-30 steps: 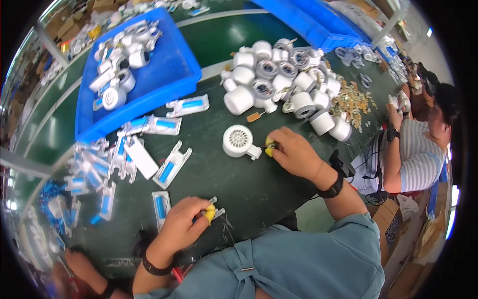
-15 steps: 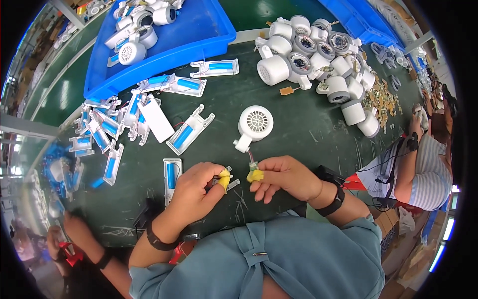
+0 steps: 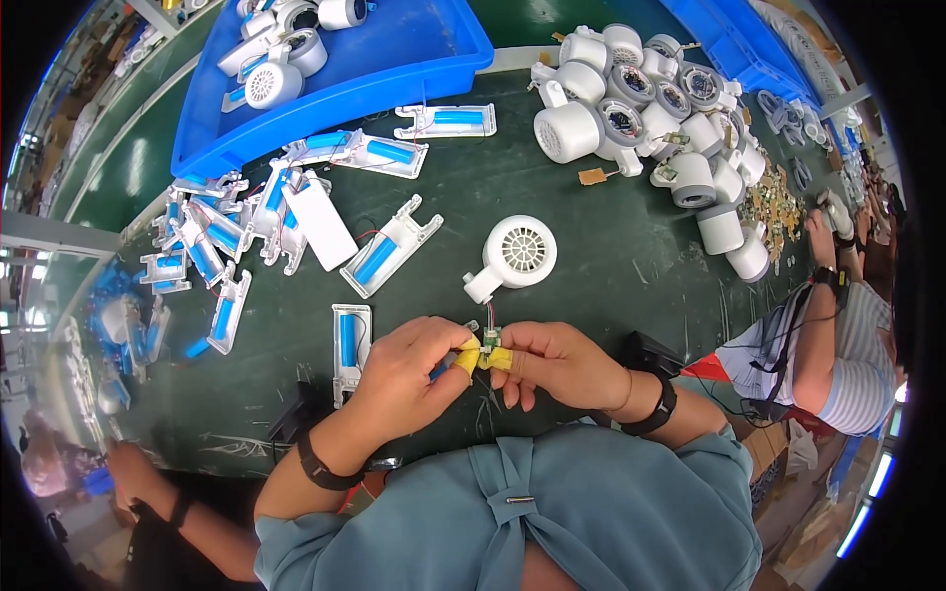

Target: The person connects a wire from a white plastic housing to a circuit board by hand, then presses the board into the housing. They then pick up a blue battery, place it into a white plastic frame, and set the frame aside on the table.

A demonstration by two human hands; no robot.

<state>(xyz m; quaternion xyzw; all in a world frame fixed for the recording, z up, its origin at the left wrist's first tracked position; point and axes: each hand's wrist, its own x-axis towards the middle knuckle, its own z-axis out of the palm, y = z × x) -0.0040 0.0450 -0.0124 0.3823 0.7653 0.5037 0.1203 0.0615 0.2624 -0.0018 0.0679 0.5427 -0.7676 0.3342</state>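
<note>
My right hand (image 3: 567,364) pinches a small green circuit board (image 3: 492,337) between thumb and fingertips. Wires run from the board up to a white fan head (image 3: 520,251) with a round grille, lying just beyond my hands. My left hand (image 3: 409,369) is closed in a pinch right beside the board, its fingertips nearly meeting the right ones; what it grips is hidden. Yellow wrapping covers fingertips on both hands. Bits of blue and white show under my left hand, mostly covered. Left of that hand lies a white handle shell with a blue battery (image 3: 347,341).
More battery-fitted handle shells (image 3: 392,246) lie to the left. A blue tray (image 3: 394,84) of fan parts stands behind them. White fan heads (image 3: 572,133) pile up at the back right, beside small loose boards (image 3: 774,212). Other people's arms show at both sides.
My left hand has moved right and its fingertips have come up to the board in my right hand. The surroundings have shifted slightly in the view.
</note>
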